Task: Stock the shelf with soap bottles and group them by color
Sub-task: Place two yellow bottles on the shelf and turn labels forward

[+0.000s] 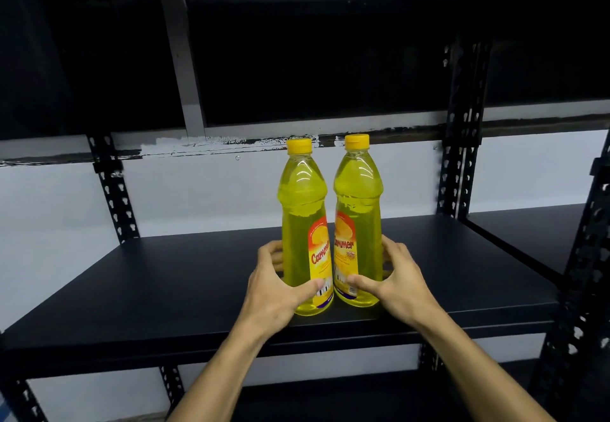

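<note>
In the head view, two yellow soap bottles are being held upright side by side on the black shelf, near its front edge and about midway along it. The left bottle is being gripped low on its body by the left hand, with the thumb lying across the label and the fingers curled round the far left side. The right bottle is being gripped in the same way by the right hand, thumb on the label, fingers wrapped round the right side. The two bottles are being kept just beside each other, touching or nearly so at label height; their bases appear to be resting on the board, though contact at the far side is not being shown clearly.

The rest of the shelf is being shown bare, and no other bottles, of this or another colour, are being seen on it or on the neighbouring shelf to the right. The stock to be drawn from is not being shown.

The task is being judged as only just begun: a first yellow pair is being set down together, which is starting the yellow group. The release of both hands, the remaining bottles, and any other colour groups are being judged as left to do.
</note>
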Available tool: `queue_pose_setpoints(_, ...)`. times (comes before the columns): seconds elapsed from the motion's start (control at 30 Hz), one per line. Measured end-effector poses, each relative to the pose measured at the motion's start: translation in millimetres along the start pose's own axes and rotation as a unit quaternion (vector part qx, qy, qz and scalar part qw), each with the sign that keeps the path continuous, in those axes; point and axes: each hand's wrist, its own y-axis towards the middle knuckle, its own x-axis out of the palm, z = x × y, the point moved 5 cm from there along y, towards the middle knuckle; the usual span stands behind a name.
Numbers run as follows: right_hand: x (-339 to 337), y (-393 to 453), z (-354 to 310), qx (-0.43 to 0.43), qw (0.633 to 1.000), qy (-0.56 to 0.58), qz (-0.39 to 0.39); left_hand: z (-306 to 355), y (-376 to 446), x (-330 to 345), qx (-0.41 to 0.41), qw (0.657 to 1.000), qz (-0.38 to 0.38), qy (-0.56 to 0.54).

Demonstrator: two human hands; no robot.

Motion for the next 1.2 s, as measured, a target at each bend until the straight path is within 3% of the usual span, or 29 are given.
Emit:
queue_pose_setpoints(0.13, -6, 3, 7, 0.016, 0.990, 0.125, -0.064, -10, 3, -3, -0.029, 0.994, -0.065, -0.083)
queue_pose_setpoints(0.2, -5, 1, 6, 0.019, 0.991, 0.115, -0.071, -7, 1, -2, -0.024, 0.996, -0.066, -0.058)
queue_pose_setpoints(0.37, -2, -3, -2, 0.013, 0.999, 0.031, 0.016, 6, -3, -2, 0.016, 0.999, 0.043, 0.019)
queue_pose_setpoints(0.57, -6, 6, 4, 0.006, 0.999, 0.044, -0.031, -3, 4, -2, -0.001, 1.000, -0.019, -0.015)
queue_pose_setpoints(0.73, -1, 4, 3, -0.020, 0.997, 0.044, -0.061, -5, -2, 4, 0.004, 0.998, -0.053, 0.021)
queue_pose_setpoints(0.93, 10, -1, 7, 0.007, 0.998, -0.057, 0.015, -5, -1, 21, 0.029, 0.993, -0.006, 0.115)
queue_pose_setpoints(1.2, -14, 30, 31, 0.092, 0.985, -0.128, 0.072, 9, 39, 70, 0.013, 0.985, -0.038, 0.166)
